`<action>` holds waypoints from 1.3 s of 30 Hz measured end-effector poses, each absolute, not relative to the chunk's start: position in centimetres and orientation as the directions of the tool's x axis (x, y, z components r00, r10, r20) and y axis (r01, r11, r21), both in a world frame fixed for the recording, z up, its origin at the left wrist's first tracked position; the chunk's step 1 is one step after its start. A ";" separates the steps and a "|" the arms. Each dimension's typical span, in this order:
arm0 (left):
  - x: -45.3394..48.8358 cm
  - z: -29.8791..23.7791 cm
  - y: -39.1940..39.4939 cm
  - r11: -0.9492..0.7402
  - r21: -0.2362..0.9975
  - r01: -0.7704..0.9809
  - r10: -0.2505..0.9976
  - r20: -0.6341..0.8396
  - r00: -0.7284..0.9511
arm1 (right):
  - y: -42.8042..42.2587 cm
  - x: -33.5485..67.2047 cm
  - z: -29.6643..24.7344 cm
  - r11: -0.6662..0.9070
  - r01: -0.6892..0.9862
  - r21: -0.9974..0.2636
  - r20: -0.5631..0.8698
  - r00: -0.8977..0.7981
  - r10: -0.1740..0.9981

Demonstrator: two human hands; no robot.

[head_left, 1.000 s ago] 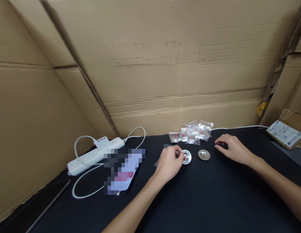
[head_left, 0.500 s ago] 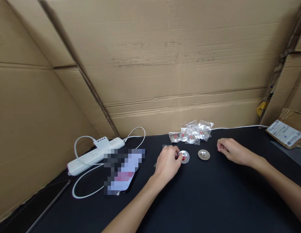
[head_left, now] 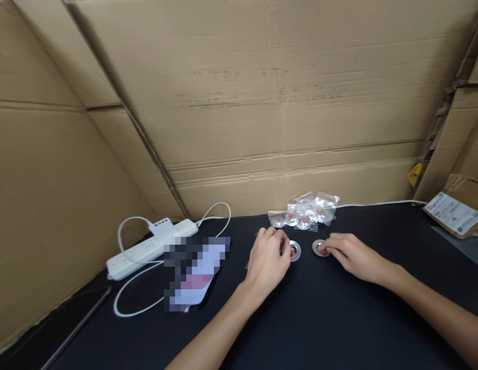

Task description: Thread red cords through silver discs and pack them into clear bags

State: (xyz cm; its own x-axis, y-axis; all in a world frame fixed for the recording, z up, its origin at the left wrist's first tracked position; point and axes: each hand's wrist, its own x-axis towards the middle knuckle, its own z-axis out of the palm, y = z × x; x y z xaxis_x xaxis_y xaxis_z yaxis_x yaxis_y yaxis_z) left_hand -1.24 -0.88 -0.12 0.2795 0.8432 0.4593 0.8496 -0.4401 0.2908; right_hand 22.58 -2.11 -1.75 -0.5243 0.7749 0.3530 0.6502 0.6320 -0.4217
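Observation:
Two shallow, round metal discs lie near each other on the black tabletop. The left metal disc (head_left: 296,251) shows red on its middle. Around its left rim curl the fingers of my left hand (head_left: 268,257), covering part of it; the exact grip is hidden. A bit of clear plastic shows beside that hand. My right hand (head_left: 349,254) has thumb and fingertips closed on the right metal disc (head_left: 317,247), at its right side. Behind both hands, several similar discs with red marks sit in a pile of clear plastic bags (head_left: 306,211).
To the left are a white power strip (head_left: 141,253) with looping white cables and a blurred-out phone (head_left: 198,277). A dark flat device (head_left: 75,324) lies at the front left. Cardboard walls (head_left: 262,113) enclose the table. At right rests a labelled brown package (head_left: 455,210).
My right hand has moved left and taken hold of the right metal disc, which has shifted slightly left. My left hand has stayed nearly still at the other disc.

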 end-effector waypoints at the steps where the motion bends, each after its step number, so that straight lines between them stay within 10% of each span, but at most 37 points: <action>1: -1.2 0.0 -1.0 -0.450 0.283 0.847 0.836 0.468 0.288 | -2.2 22.6 -1.7 0.636 0.646 -0.423 0.344 -0.535 0.772; 19: 0.8 -0.5 -3.5 -0.645 0.339 0.685 0.762 0.361 0.538 | -3.5 20.8 -0.8 0.666 0.528 -0.527 0.346 -0.582 0.736; 30: 1.0 -0.4 -2.4 -0.311 0.906 0.287 0.923 0.216 0.318 | -4.2 19.7 -0.6 0.575 0.423 -0.701 0.438 -0.381 0.814; 39: 2.0 0.8 -3.6 0.024 0.990 -0.136 0.901 0.038 0.432 | -4.1 19.7 -1.0 0.676 0.467 -0.570 0.632 -0.276 0.724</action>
State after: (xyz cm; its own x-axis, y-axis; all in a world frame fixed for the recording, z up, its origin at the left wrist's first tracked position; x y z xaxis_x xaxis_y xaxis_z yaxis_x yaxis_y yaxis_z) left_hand 2.00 -3.65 0.78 0.4318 0.9012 0.0380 -0.1364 0.0236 0.9904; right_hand 19.66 -4.06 -0.98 -0.2761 0.7240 0.6321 0.4670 0.6759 -0.5701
